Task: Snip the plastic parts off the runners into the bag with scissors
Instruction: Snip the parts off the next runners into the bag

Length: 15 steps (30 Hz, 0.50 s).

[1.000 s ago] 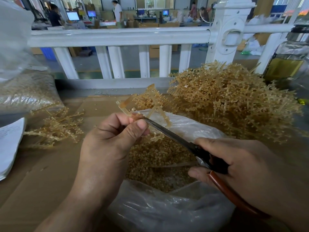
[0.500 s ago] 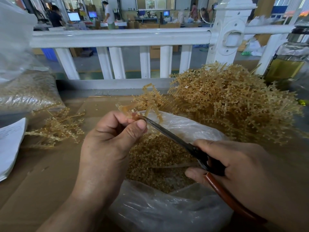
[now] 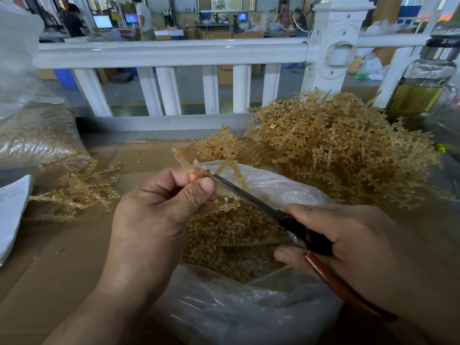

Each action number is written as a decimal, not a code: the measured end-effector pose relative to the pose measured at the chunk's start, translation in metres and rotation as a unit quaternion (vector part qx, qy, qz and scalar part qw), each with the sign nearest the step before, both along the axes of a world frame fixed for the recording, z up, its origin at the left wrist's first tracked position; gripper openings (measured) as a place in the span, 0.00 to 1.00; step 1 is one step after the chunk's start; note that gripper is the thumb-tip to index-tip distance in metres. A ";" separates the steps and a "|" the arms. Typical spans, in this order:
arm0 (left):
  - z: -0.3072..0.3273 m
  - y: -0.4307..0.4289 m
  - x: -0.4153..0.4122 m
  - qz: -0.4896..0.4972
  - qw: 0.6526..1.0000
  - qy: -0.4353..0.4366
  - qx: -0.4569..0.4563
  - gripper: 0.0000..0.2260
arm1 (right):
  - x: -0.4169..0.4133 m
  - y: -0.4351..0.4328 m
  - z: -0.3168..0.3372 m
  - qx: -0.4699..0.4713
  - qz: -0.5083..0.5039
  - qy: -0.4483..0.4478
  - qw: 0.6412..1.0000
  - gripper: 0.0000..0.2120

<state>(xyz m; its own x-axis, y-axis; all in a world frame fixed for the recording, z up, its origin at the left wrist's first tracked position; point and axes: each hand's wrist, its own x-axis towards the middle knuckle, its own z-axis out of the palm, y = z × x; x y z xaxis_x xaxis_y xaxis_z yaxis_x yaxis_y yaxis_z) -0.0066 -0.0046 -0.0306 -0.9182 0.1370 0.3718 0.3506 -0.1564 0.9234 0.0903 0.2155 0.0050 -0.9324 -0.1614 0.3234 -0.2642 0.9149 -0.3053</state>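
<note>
Rotated since half a sec ago: runner (image 3: 184,156), lower edge now showing under the blade. L hand (image 3: 159,210) pinches it w/ thumb & forefinger, above the bag (image 3: 249,314) mouth. Scissors (image 3: 249,195) tip meets it just right of thumb. R hand (image 3: 361,245) grips the handles, near right. Uncut pile (image 3: 348,150) far right.

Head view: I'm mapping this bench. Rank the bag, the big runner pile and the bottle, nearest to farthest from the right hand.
1. Bag: just left of the right hand.
2. Pile: behind it.
3. Bottle: far back, right.
</note>
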 end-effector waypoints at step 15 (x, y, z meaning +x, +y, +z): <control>-0.001 0.000 -0.002 0.010 1.000 0.023 -0.016 0.05 | -0.003 0.004 -0.003 0.002 0.004 -0.012 1.000 0.23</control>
<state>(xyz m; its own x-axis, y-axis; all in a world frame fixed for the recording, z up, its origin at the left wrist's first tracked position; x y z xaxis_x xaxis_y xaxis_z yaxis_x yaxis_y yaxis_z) -0.0082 -0.0045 -0.0312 -0.9032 0.1310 0.4088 0.3949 -0.1199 0.9109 0.0869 0.2197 0.0017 -0.9385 -0.1697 0.3009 -0.2641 0.9138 -0.3086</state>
